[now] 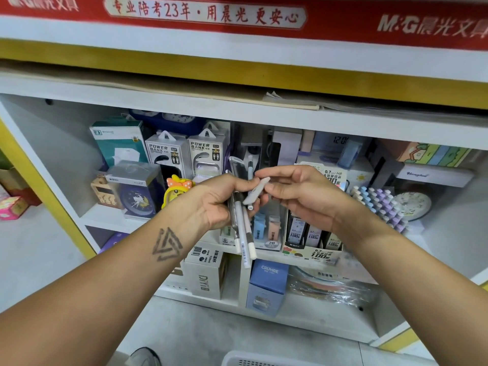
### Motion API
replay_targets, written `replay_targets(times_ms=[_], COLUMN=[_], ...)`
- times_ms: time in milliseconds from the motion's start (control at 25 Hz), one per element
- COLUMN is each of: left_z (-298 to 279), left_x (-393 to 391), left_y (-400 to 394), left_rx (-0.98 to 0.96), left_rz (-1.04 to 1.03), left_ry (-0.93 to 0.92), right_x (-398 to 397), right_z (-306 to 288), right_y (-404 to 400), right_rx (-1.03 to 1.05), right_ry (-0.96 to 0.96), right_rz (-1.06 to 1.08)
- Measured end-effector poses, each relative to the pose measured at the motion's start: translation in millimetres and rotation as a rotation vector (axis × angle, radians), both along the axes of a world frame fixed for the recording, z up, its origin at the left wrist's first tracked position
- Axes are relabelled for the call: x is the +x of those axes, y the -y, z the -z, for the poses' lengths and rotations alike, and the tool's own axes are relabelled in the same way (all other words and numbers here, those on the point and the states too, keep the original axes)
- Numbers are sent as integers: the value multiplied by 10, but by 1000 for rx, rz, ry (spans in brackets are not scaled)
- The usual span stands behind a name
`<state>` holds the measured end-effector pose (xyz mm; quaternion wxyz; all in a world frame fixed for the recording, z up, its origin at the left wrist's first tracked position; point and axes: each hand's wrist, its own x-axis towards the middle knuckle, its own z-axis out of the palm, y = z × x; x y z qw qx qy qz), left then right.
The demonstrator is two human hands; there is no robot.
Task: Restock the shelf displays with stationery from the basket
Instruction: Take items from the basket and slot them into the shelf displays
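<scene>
In the head view, the left hand (224, 200) has its grip clamped round a bundle of pens (241, 220) standing near-upright in front of the refill display (311, 249), while the right hand (298, 191), just right of the bundle, pinches one small pale piece (256, 192) angled toward the pens.
</scene>
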<state>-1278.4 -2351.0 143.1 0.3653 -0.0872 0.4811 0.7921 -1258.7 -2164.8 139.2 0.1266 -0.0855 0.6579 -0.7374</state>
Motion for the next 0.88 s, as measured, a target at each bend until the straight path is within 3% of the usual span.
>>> replay_targets(times_ms=[80, 160, 280, 400, 640, 880], left_z=[11, 39, 51, 56, 50, 47], left_x=[-18, -31, -43, -55, -46, -32], left_y=[4, 15, 57, 89, 127, 162], left_rx=[2, -69, -155, -143, -107, -108], left_rz=[-20, -50, -91, -105, -50, -23], left_ry=[13, 11, -4, -7, 1, 34], right_x=[-16, -38, -92, -108, -127, -109], right_z=[-74, -174, -234, -129, 89, 220], right_y=[-71, -170, -309, -274, -128, -6], right_rx=[0, 160, 727, 1169, 1425, 1406], right_ry=[-72, -174, -348, -520, -652, -740], right_rz=[27, 114, 287, 256, 149, 75])
